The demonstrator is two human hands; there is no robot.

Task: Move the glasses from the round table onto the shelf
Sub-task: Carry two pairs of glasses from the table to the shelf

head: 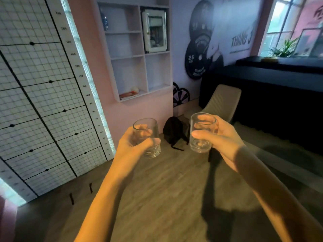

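I hold one clear, empty drinking glass in each hand, both upright and at chest height over the wooden floor. My left hand wraps around the left glass. Around the right glass closes my right hand. The white wall shelf, divided into open compartments, hangs ahead and above the glasses on the pink wall. The round table is out of view.
A black backpack lies on the floor below the shelf. A beige chair stands by a dark counter on the right. A gridded height chart covers the left wall. A white cabinet fills one upper compartment.
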